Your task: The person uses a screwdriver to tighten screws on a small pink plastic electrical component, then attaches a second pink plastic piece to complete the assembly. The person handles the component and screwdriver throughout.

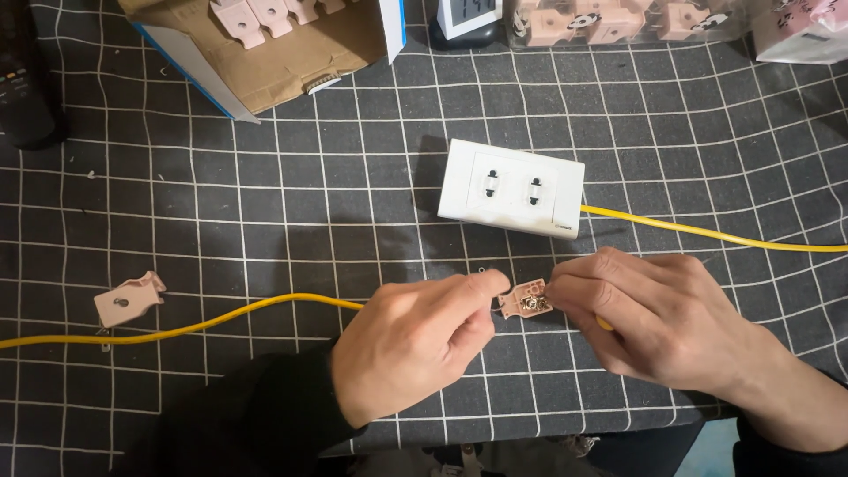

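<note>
Your left hand is curling narrow, thumb and forefinger pinching the left edge of a small pink plug half that is lying open side up just above the bench, its metal contacts showing in the middle. Your right hand is closing in from the other side, fingers bunched tight with the fingertips pressing against the right edge of the same pink piece; whatever thin thing they may be gripping there is too small to tell. So both hands are meeting on that one part, which is sitting between them, just below the white double socket box.

A yellow cable is running in from the left edge of the bench and disappearing under your left hand; a short bit of yellow is also peeking out under your right palm. A second yellow cable is leaving the right side of the socket box and heading off to the right edge.

Well apart to the left, another pink plug half is lying on the checked cloth, just above the cable. At the far edge, an open cardboard box is holding more pink pieces, a small white clock is standing beside it, and a clear bag of pink plugs is lying to its right
</note>
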